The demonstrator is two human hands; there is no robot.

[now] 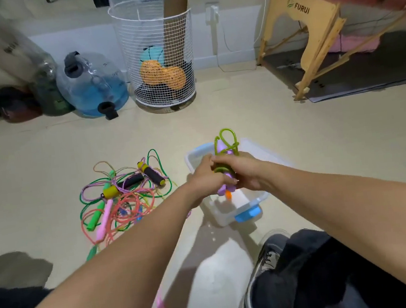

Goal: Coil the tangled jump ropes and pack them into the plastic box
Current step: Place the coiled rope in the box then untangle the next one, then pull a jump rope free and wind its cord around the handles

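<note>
Both my hands hold a coiled yellow-green jump rope (227, 139) with purple handles above the clear plastic box (260, 152). My left hand (203, 176) grips the bundle from the left. My right hand (240, 172) wraps around it from the right. Loops of the rope stick up past my fingers, and a purple handle end with an orange tip shows below them. A tangled pile of jump ropes (123, 196) in green, pink, purple and orange, with black-and-yellow foam handles, lies on the floor left of the box.
A white wire basket (160, 57) with balls stands at the back, a blue-tinted water jug (93, 85) to its left. A wooden folding table leg (315, 34) is at the right rear. My shoe (268, 268) and dark trouser leg are at bottom right.
</note>
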